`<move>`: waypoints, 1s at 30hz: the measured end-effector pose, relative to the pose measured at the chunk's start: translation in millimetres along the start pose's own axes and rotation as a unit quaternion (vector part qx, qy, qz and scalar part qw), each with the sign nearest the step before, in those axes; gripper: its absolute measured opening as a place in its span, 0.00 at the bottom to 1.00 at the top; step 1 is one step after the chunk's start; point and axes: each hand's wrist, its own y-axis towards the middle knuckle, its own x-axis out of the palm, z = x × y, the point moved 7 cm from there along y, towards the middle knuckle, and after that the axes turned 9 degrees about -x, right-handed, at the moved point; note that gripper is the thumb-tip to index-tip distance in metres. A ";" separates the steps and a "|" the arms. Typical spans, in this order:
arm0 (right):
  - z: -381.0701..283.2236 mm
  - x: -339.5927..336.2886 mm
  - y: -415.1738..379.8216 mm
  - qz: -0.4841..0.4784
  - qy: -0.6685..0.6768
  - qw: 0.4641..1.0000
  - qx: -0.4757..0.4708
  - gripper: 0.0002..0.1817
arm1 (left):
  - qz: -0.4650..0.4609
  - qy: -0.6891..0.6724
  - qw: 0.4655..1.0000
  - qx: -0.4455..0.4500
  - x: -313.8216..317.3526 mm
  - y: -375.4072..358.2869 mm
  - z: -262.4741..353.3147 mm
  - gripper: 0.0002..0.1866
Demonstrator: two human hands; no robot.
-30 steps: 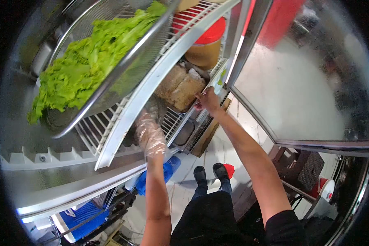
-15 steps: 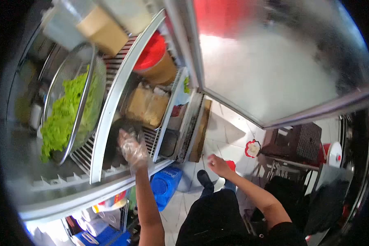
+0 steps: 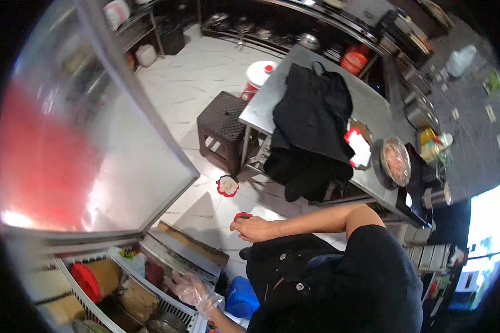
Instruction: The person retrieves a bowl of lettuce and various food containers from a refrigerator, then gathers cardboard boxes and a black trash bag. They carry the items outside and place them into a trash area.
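My left hand [image 3: 190,291], in a clear plastic glove, reaches to the front edge of the open fridge's shelves. Its fingers look stretched out, with nothing visible held. Beside it are a dark red packet [image 3: 155,274] and a wrapped tan block [image 3: 138,298]. A tub with a red lid [image 3: 86,282] stands farther left on the shelf. My bare right hand [image 3: 252,228] hangs in front of my body over the floor, fingers loosely bent, no object showing in it. A small red thing [image 3: 243,215] shows just beyond it, apparently on the floor.
The fridge door [image 3: 100,166] stands open at left. Ahead are a dark stool [image 3: 223,114] and a steel table [image 3: 366,114] bearing a black garment [image 3: 314,105]. A bowl of pinkish food [image 3: 395,161] stands at right. A blue container [image 3: 242,298] is by the fridge.
My view has swung right, away from the fridge interior toward the room. My left hand has come from deep between the shelves to their front edge. The lettuce basket has mostly left view.
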 end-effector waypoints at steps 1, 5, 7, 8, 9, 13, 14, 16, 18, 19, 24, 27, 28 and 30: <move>-6.3 -8.9 -10.7 0.025 -0.008 0.999 -0.027 0.18 | 0.000 -0.097 0.995 0.013 9.2 -0.9 3.9 0.26; -30.9 -65.7 -56.5 0.119 -0.032 0.992 -0.013 0.17 | 0.021 -0.081 0.993 0.087 25.6 -4.7 43.0 0.26; -32.0 -107.9 -85.2 0.172 -0.031 0.982 0.068 0.17 | -0.007 -0.098 0.986 0.133 20.1 -10.9 95.6 0.26; -24.3 -127.9 -104.7 0.258 -0.033 0.962 0.086 0.17 | -0.031 -0.116 0.979 0.166 19.4 -13.5 115.1 0.25; -15.3 -149.5 -128.7 0.312 -0.036 0.940 0.130 0.17 | -0.043 -0.168 0.966 0.192 33.4 -16.4 126.7 0.27; 31.6 -238.9 -232.2 0.536 -0.084 0.811 0.220 0.16 | -0.118 -0.192 0.918 0.325 52.1 -36.8 236.2 0.30; 53.1 -252.8 -255.7 0.566 -0.068 0.782 0.252 0.17 | -0.145 -0.194 0.912 0.330 63.2 -40.6 264.2 0.32; 99.0 -283.0 -293.9 0.597 -0.082 0.749 0.275 0.21 | -0.156 -0.180 0.913 0.332 52.8 -60.6 332.9 0.38; 164.5 -306.0 -319.7 0.601 0.011 0.734 0.318 0.26 | -0.204 -0.164 0.908 0.327 62.3 -72.7 392.4 0.44; 189.3 -321.3 -327.5 0.591 0.041 0.738 0.322 0.30 | -0.199 -0.162 0.910 0.325 60.8 -78.4 420.0 0.44; 314.9 -385.1 -337.2 0.575 0.032 0.737 0.354 0.47 | -0.235 -0.139 0.915 0.298 96.6 -85.7 531.3 0.60; 365.4 -387.5 -315.5 0.568 0.245 0.678 0.397 0.61 | -0.335 -0.118 0.901 0.251 137.9 -89.0 568.3 0.66; 353.3 -399.0 -292.6 0.568 0.253 0.716 0.319 0.58 | -0.368 -0.110 0.893 0.234 146.1 -94.0 575.7 0.68; 375.2 -385.9 -243.7 0.518 0.147 0.785 0.306 0.50 | -0.370 -0.040 0.897 0.237 157.9 -111.5 593.0 0.75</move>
